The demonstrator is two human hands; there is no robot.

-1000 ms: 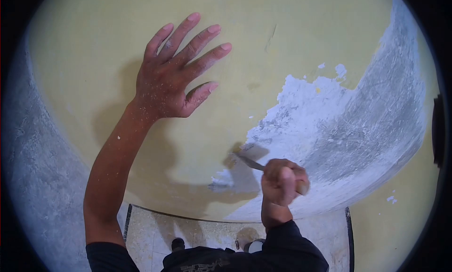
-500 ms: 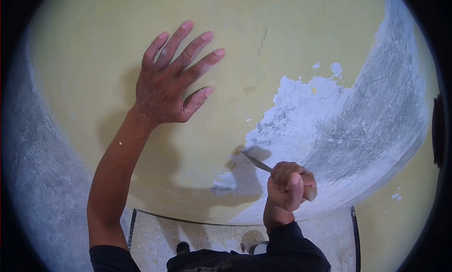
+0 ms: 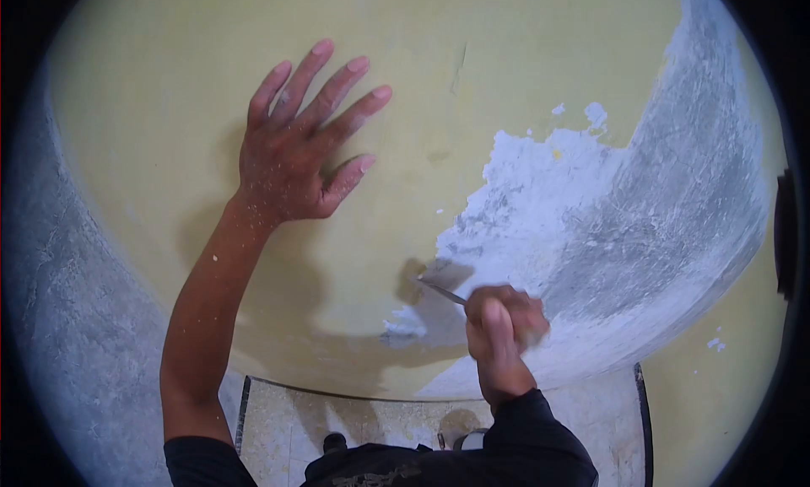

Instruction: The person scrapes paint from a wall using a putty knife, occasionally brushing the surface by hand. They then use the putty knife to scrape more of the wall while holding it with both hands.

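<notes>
My left hand (image 3: 291, 158) lies open against the yellow painted wall (image 3: 422, 32), its fingers spread and specked with pale dust. Low and to the right of it, my right hand (image 3: 502, 327) is closed around the handle of a scraper (image 3: 444, 292). The scraper's thin metal blade points up and left, with its tip at the ragged edge of the yellow paint. Beside the blade spreads a stripped white patch (image 3: 523, 209), which turns grey farther right. My fingers hide most of the handle.
A grey bare wall stretch (image 3: 76, 318) curves along the left. Below, the pale floor (image 3: 392, 415) shows past the wall's dark bottom edge, with a round container (image 3: 474, 440) partly hidden by my clothing. A dark object (image 3: 785, 234) stands at the far right.
My right hand and the scraper have shifted a little to the left, the blade tip now over the paint edge. The left hand keeps its place on the wall; the view has shifted slightly.
</notes>
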